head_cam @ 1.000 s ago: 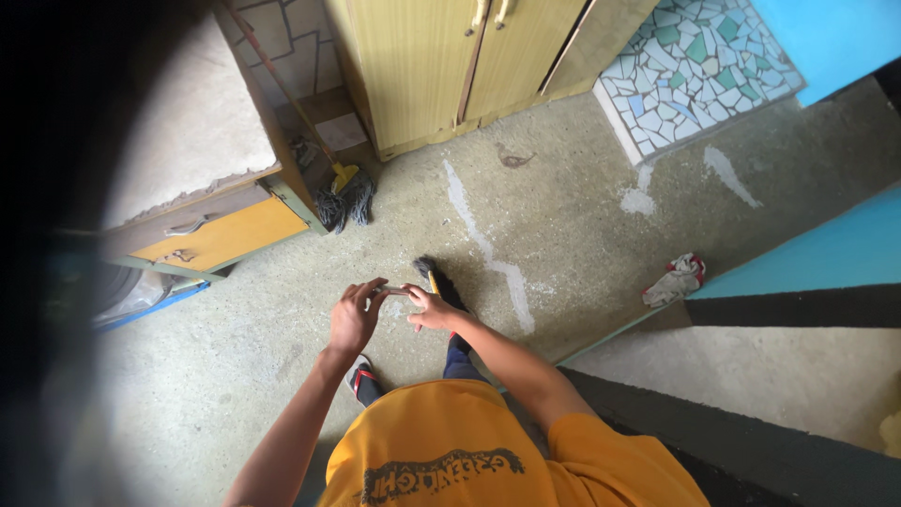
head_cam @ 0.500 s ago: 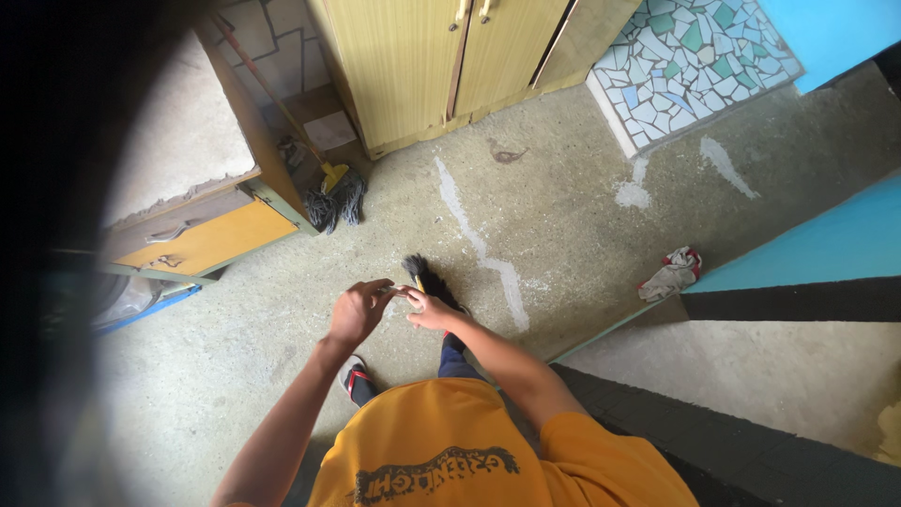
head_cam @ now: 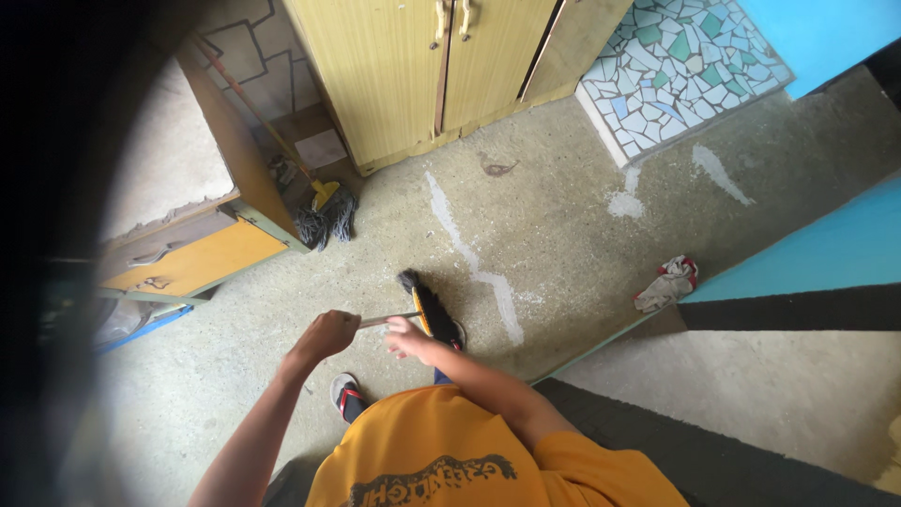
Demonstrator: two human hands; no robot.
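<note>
Both hands gripped the broom: the left hand (head_cam: 324,335) was fisted round the end of its pale handle (head_cam: 380,320), and the right hand (head_cam: 405,338) was closed on it nearer the head, likely to steer. Around them the concrete floor (head_cam: 563,216) lay open toward the yellow cupboard (head_cam: 413,66), with the mosaic step (head_cam: 676,66) and blue wall (head_cam: 817,253) hemming the right. The black broom head (head_cam: 429,305) rested on the floor just ahead; a mop (head_cam: 324,214) leaned by the drawers and a rag (head_cam: 668,284) lay beside the wall.

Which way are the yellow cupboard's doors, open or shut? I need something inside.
Shut: both doors of the cupboard meet flush, handles side by side.
</note>
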